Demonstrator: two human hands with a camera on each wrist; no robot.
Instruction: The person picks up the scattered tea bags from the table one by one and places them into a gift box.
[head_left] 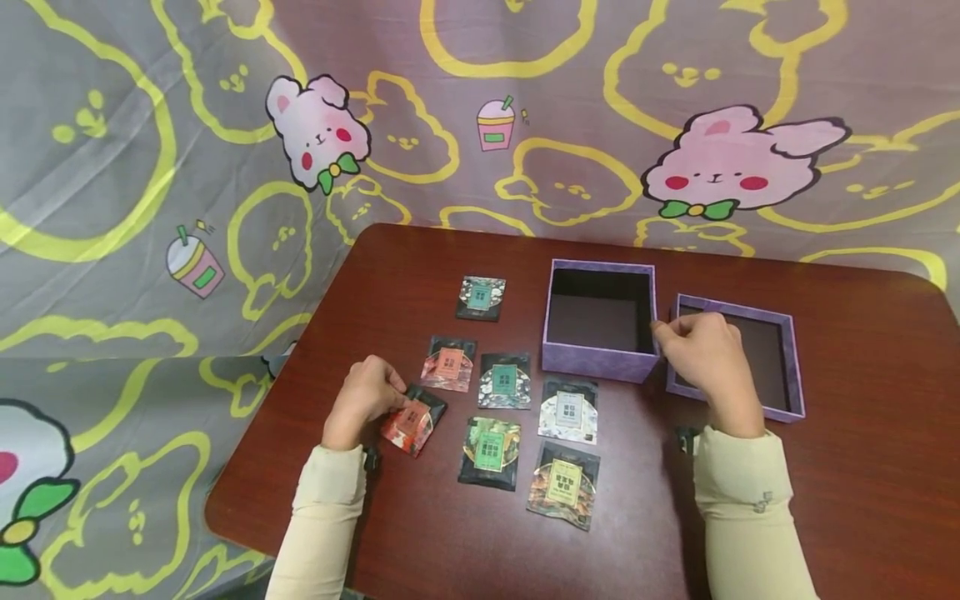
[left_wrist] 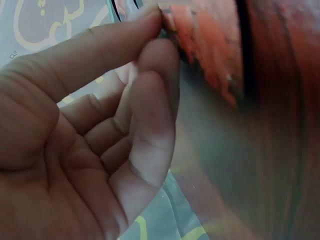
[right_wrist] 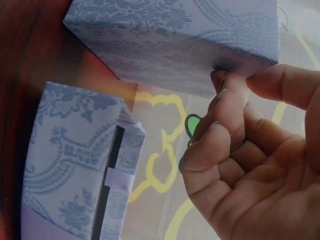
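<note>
Red packet [head_left: 408, 422] pinched at table's [head_left: 862, 500] left edge — left hand [head_left: 365, 398], purple box [head_left: 598, 363] rim — right hand [head_left: 701, 354]

Seven foil packets [head_left: 504, 380] are lying on the table, alongside one open purple box [head_left: 598, 363] and one purple lid [head_left: 793, 367].

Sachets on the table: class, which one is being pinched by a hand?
The red-orange sachet at the near left. The left hand pinches its edge and lifts it at a tilt; the other six lie flat and untouched.
</note>
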